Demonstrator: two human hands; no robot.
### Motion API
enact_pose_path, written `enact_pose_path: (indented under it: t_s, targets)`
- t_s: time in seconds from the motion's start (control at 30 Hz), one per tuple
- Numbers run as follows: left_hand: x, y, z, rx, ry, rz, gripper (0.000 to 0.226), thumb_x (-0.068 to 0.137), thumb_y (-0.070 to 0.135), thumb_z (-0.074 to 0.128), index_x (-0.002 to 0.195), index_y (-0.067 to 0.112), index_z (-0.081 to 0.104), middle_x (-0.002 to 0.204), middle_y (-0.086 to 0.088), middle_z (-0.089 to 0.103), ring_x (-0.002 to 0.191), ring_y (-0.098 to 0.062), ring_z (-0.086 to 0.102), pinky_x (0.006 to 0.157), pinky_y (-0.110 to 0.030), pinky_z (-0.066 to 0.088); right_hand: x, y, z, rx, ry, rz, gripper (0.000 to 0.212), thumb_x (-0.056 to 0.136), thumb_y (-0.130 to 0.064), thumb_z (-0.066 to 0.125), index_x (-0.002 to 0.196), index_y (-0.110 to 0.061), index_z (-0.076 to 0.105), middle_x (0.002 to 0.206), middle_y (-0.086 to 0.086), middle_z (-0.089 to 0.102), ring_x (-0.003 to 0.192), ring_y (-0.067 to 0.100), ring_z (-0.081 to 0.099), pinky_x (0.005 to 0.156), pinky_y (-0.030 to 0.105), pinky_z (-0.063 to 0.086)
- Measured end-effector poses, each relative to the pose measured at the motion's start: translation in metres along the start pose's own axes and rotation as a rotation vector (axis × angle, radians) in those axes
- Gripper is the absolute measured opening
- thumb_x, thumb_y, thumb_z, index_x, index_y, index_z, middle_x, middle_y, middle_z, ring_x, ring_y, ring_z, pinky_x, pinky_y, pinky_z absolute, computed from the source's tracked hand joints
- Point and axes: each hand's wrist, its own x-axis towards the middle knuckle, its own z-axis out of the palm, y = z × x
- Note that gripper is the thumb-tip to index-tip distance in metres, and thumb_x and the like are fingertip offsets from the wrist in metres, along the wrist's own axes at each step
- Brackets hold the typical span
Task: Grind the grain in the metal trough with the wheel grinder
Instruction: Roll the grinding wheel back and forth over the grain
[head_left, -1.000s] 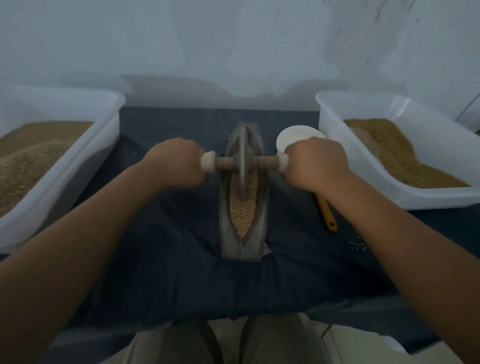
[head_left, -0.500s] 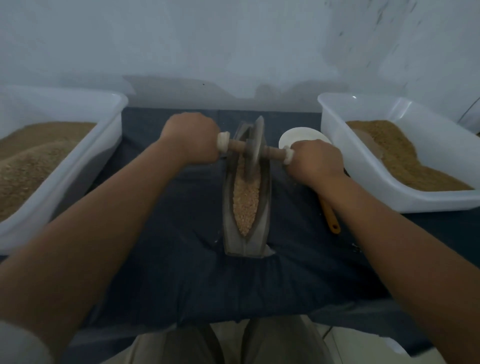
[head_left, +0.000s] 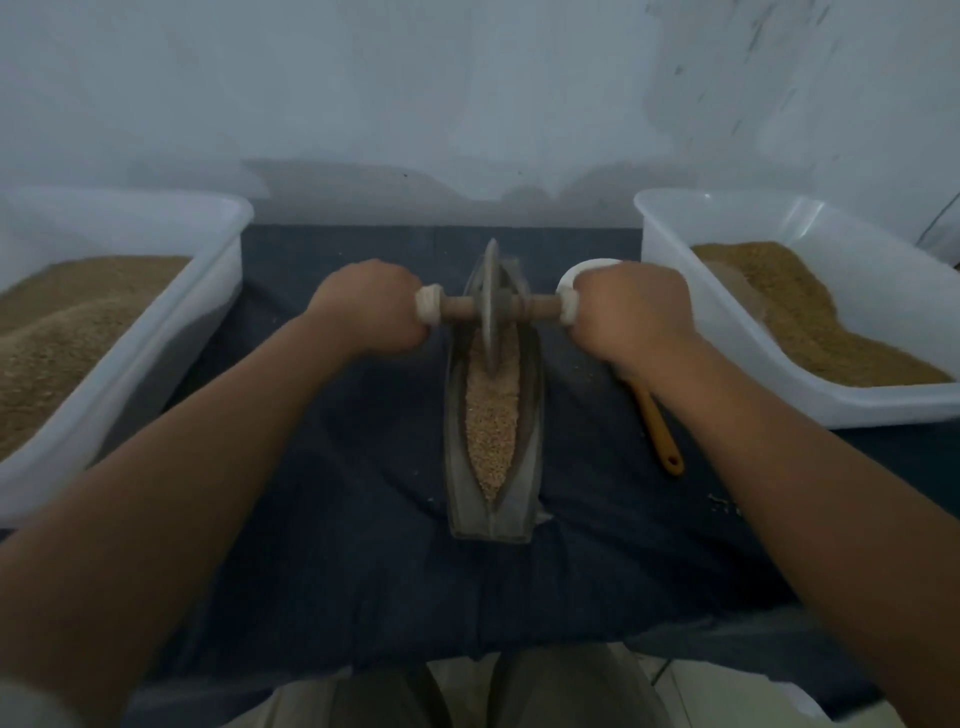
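Dark blue cloth (head_left: 363, 571) covers the bench and hangs over its near edge, above the person's knees. In the middle of it stands the metal trough (head_left: 524, 519), running from near to far, with grain (head_left: 491, 426) filling its channel right down to the near tip. Farther along, the wheel grinder (head_left: 489, 306) stands on edge in the trough's far half, its rim down in the grain. A wooden axle (head_left: 460, 307) crosses it from left to right. The left hand (head_left: 371, 306) grips the pale, wrapped left end and the right hand (head_left: 631, 312) grips the right end. The fingers of both are curled tight round the axle, so the wheel sits between the two fists. A yellow handle (head_left: 660, 431) lies under the right forearm, and a white bowl (head_left: 571, 273) peeks out beyond the right hand. A left tub (head_left: 208, 291) and a right tub (head_left: 670, 291), both white and holding brown granular stuff, flank the cloth. A pale wall (head_left: 467, 104) closes the far side.
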Motion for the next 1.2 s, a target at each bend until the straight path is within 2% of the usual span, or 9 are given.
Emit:
enact_pose_path:
  t_s: [0.1,0.2,0.33,0.53,0.7,0.83,0.93,1.1,1.2]
  targets:
    - [-0.016,0.002,0.007,-0.051,-0.020,-0.015,0.026,0.082,0.045,0.060,0.071,0.022,0.058,0.076,0.001,0.064,0.070,-0.024,0.063,0.065,-0.035,0.055,0.006,-0.002,-0.011,-0.028,-0.083,-0.035,0.022,0.090,-0.039,0.060,0.073,-0.025,0.062,0.070,-0.003,0.060,0.066,0.022,0.061,0.058,0.032,0.049]
    - [-0.061,-0.006,0.009,-0.060,0.028,0.065,0.028,0.072,0.053,0.053,0.063,0.026,0.054,0.060,0.009,0.056,0.054,-0.012,0.054,0.049,-0.027,0.040,-0.041,-0.002,-0.022,0.060,-0.117,-0.064,0.035,0.092,-0.050,0.054,0.067,-0.026,0.059,0.062,-0.006,0.057,0.057,0.013,0.055,0.051,0.028,0.040]
    - [-0.091,-0.010,0.008,0.017,0.114,0.221,0.032,0.073,0.060,0.041,0.057,0.032,0.046,0.049,0.012,0.045,0.044,-0.006,0.042,0.045,-0.021,0.027,-0.092,0.005,-0.030,0.184,-0.362,-0.115,0.028,0.083,-0.054,0.059,0.065,-0.032,0.055,0.058,-0.009,0.056,0.052,0.003,0.052,0.045,0.026,0.032]
    - [-0.016,0.005,-0.003,0.116,0.087,0.017,0.027,0.085,0.049,0.059,0.072,0.025,0.058,0.070,0.005,0.058,0.065,-0.025,0.058,0.062,-0.034,0.050,-0.022,0.000,0.004,0.090,-0.088,0.041,0.042,0.094,-0.057,0.039,0.067,-0.028,0.054,0.066,-0.009,0.052,0.063,0.016,0.053,0.052,0.025,0.022]
    - [-0.024,0.012,-0.014,0.063,0.019,0.031,0.023,0.083,0.042,0.062,0.071,0.024,0.057,0.071,0.005,0.057,0.071,-0.027,0.062,0.066,-0.036,0.053,-0.011,0.001,0.001,0.083,-0.231,0.058,0.033,0.095,-0.048,0.051,0.071,-0.027,0.059,0.073,-0.004,0.061,0.064,0.014,0.052,0.053,0.028,0.028]
    - [-0.091,-0.001,-0.003,0.045,0.043,0.146,0.026,0.070,0.055,0.048,0.063,0.030,0.052,0.056,0.011,0.050,0.053,-0.017,0.052,0.050,-0.027,0.038,-0.083,0.006,-0.024,0.251,-0.242,-0.091,0.037,0.078,-0.066,0.043,0.064,-0.033,0.055,0.061,-0.011,0.056,0.054,0.007,0.055,0.048,0.028,0.044]
    - [-0.102,-0.005,0.002,0.038,0.079,0.149,0.029,0.069,0.058,0.046,0.059,0.031,0.050,0.050,0.011,0.047,0.045,-0.010,0.047,0.045,-0.022,0.030,-0.087,0.005,-0.024,0.238,-0.271,-0.128,0.039,0.078,-0.065,0.043,0.061,-0.032,0.054,0.056,-0.011,0.055,0.051,0.005,0.053,0.045,0.027,0.039]
    - [-0.025,0.009,-0.011,0.071,0.044,-0.009,0.029,0.080,0.049,0.062,0.066,0.025,0.052,0.068,0.006,0.055,0.069,-0.027,0.062,0.063,-0.035,0.052,-0.017,0.001,0.004,0.088,-0.089,0.009,0.039,0.094,-0.052,0.045,0.066,-0.028,0.056,0.066,-0.008,0.056,0.060,0.014,0.052,0.053,0.028,0.030]
    - [-0.010,0.016,-0.013,0.063,0.040,-0.037,0.028,0.083,0.047,0.063,0.070,0.023,0.055,0.071,0.003,0.055,0.076,-0.031,0.065,0.069,-0.037,0.054,-0.001,0.000,0.012,0.037,-0.045,0.037,0.037,0.094,-0.047,0.049,0.067,-0.025,0.059,0.065,-0.006,0.055,0.064,0.020,0.057,0.054,0.029,0.029]
